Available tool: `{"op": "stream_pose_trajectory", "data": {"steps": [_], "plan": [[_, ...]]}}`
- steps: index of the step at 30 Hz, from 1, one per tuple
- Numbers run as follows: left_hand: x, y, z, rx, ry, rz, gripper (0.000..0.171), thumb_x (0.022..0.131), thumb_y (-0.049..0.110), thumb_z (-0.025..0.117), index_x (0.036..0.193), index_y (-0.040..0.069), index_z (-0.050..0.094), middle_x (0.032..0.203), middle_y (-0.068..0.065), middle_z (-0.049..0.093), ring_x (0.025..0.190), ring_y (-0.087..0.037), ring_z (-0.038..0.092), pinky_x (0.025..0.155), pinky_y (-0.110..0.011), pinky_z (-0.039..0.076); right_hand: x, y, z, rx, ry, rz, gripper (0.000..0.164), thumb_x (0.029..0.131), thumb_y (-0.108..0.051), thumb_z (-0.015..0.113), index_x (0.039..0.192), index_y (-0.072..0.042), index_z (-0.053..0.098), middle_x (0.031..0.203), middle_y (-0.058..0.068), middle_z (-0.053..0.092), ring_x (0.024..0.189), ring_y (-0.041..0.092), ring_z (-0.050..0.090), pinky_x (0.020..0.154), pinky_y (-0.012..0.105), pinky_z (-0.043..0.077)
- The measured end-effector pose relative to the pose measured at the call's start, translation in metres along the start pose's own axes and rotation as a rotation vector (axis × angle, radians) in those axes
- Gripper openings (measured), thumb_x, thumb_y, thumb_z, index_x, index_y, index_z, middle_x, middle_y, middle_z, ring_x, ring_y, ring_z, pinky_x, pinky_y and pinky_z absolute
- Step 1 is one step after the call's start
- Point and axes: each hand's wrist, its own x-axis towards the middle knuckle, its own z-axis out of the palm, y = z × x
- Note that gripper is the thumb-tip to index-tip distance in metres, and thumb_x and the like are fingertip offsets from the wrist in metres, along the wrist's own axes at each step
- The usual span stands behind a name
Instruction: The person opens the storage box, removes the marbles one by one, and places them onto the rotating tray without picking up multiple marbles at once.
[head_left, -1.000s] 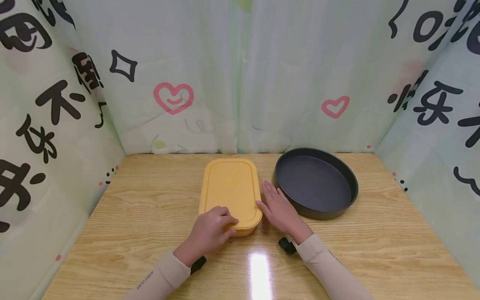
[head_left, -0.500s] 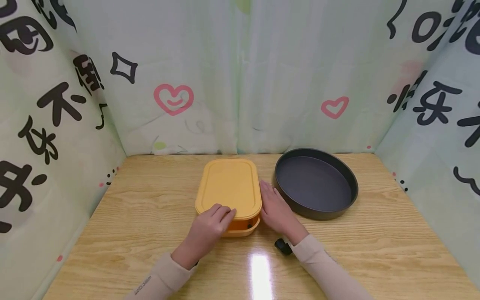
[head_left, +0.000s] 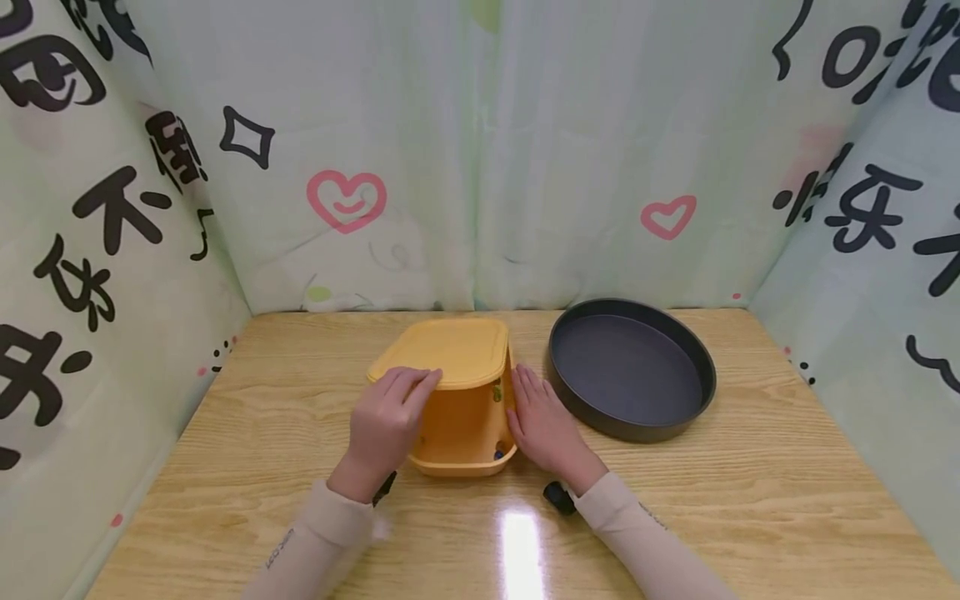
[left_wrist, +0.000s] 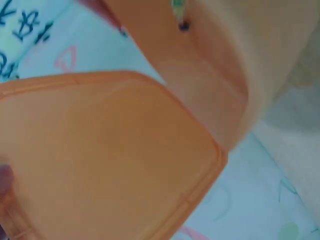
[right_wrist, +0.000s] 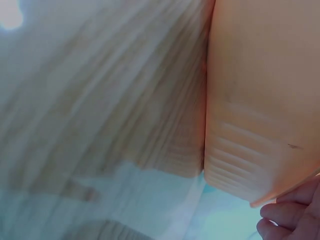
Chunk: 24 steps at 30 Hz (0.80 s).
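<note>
My left hand [head_left: 393,417] pinches the near edge of a yellow lid [head_left: 453,350], which is tilted up off a yellow storage box [head_left: 461,469]. In the left wrist view the lid's underside [left_wrist: 115,150] faces the camera, with its far end close to the box wall [left_wrist: 200,95]. Inside the box are a few small things, one green [head_left: 497,392] and one dark blue [head_left: 499,455]; their kind is too small to tell. My right hand [head_left: 547,421] rests with straight fingers against the box's right side, and its fingers [right_wrist: 290,217] show at the rim in the right wrist view.
A round dark grey pan [head_left: 633,367] stands on the wooden table [head_left: 300,375], right of my right hand. Printed curtains [head_left: 562,167] enclose the table at the back and on both sides.
My left hand has lifted the lid's near edge and moved up and left, uncovering the box's inside. My right hand has shifted slightly left along the box. The pan stays put.
</note>
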Motion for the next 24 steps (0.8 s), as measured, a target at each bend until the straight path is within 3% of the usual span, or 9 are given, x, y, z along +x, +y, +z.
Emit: {"op": "stream_pose_trajectory", "data": {"steps": [5,10,14,18,21,24], "plan": [[0.009,-0.022,0.000,-0.069,0.053,-0.157,0.012,0.085,0.005,0.066,0.091,0.006,0.076,0.077,-0.007,0.068,0.066,-0.021,0.064,0.057,-0.031,0.055,-0.002,-0.001,-0.001,-0.006,0.002,0.003,0.056,0.097,-0.021,0.045,0.143,0.008,0.030,0.149,0.024,0.032,0.140,0.035,0.030,0.113,0.050,0.028],[0.009,-0.042,-0.006,-0.171,0.086,-0.378,0.014,0.075,0.003,0.075,0.089,0.004,0.076,0.074,-0.011,0.068,0.062,-0.023,0.060,0.054,-0.030,0.050,-0.003,-0.001,-0.001,-0.005,0.007,-0.008,0.055,0.098,-0.021,0.043,0.143,0.008,0.030,0.149,0.023,0.033,0.140,0.035,0.031,0.112,0.051,0.029],[0.004,-0.061,-0.012,-0.301,0.149,-0.686,0.015,0.074,0.002,0.076,0.088,-0.002,0.075,0.075,-0.013,0.069,0.066,-0.012,0.062,0.062,-0.013,0.049,-0.002,-0.001,-0.001,-0.001,0.004,-0.007,0.055,0.098,-0.021,0.043,0.143,0.009,0.030,0.149,0.024,0.033,0.140,0.035,0.031,0.113,0.050,0.028],[-0.007,-0.081,-0.019,-0.462,0.240,-1.058,0.023,0.074,0.006,0.077,0.094,-0.005,0.074,0.076,0.008,0.069,0.072,0.006,0.060,0.069,-0.005,0.049,-0.002,-0.002,-0.002,0.016,-0.003,-0.001,0.055,0.098,-0.020,0.044,0.143,0.009,0.030,0.149,0.024,0.032,0.140,0.035,0.030,0.113,0.050,0.028],[-0.018,-0.096,-0.024,-0.517,0.269,-1.288,0.029,0.074,0.011,0.078,0.099,-0.004,0.073,0.073,0.024,0.063,0.069,0.005,0.059,0.065,-0.007,0.050,-0.002,-0.002,-0.002,0.027,-0.007,0.005,0.055,0.098,-0.019,0.045,0.142,0.009,0.030,0.149,0.023,0.032,0.141,0.034,0.029,0.113,0.050,0.028],[-0.031,-0.110,-0.031,-0.592,0.310,-1.492,0.030,0.073,0.012,0.079,0.099,-0.002,0.073,0.070,0.019,0.063,0.064,-0.001,0.058,0.061,-0.009,0.050,-0.002,-0.002,-0.002,0.036,-0.010,0.012,0.054,0.098,-0.019,0.045,0.142,0.009,0.030,0.149,0.023,0.032,0.141,0.034,0.029,0.113,0.051,0.028]]}}
